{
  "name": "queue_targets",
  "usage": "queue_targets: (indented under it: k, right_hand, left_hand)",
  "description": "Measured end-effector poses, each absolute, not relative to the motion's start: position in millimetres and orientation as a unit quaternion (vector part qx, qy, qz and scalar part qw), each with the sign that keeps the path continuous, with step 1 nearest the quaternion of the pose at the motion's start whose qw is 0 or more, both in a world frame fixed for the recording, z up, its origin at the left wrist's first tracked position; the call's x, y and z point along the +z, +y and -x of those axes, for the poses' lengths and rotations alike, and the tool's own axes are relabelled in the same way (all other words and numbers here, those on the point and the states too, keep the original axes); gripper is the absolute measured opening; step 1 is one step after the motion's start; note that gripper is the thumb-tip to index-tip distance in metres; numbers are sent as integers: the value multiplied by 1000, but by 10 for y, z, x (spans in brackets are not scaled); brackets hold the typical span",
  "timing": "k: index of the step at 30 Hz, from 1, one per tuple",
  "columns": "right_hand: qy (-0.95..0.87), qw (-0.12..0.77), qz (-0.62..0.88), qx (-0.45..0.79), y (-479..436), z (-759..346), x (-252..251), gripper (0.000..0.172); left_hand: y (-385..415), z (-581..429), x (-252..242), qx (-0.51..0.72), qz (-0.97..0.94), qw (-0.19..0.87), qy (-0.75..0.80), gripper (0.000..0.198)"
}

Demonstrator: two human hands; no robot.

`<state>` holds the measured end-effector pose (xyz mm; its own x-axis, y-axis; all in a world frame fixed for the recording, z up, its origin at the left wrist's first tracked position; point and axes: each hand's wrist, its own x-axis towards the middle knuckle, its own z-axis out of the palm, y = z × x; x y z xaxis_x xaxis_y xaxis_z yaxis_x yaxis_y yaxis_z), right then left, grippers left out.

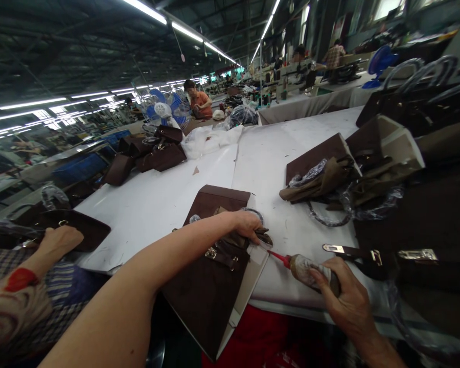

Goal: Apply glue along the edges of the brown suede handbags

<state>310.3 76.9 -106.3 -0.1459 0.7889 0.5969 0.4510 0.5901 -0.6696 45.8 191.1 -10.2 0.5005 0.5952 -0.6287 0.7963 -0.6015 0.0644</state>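
A dark brown handbag (pixel 207 291) with metal clasps lies in front of me, its pale inner edge exposed on the right side. My left hand (pixel 249 225) reaches across the bag, its fingers closed on the bunched brown lining (pixel 263 236). In my right hand (pixel 347 296) is a glue bottle (pixel 310 273) with a red nozzle, held nearly level. The nozzle's tip is at the bag's pale edge, just below my left hand; whether it touches cannot be made out.
White table (pixel 268 168) beneath. More brown bags lie at the right (pixel 406 214) and back left (pixel 161 153). A co-worker's hand (pixel 63 240) is on a bag at the left. Blue fans (pixel 163 110) and seated people are farther back.
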Motion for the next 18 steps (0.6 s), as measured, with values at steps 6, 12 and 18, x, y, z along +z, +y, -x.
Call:
queue_targets:
  k: [6,12,18]
  right_hand:
    - [-744,490,418,176,746,-3108,-1026,12]
    - [-757,488,396,182,744,-3076,-951,11]
    - [-756,492,395,174,746,-3083,-953,12]
  left_hand:
    - [1930,-450,-127,-283,-848,174,412,40]
    - [1934,-444,-133,-280,-849,180,410,40]
    - [1940,-441,-144,-278,-849,177,414,41]
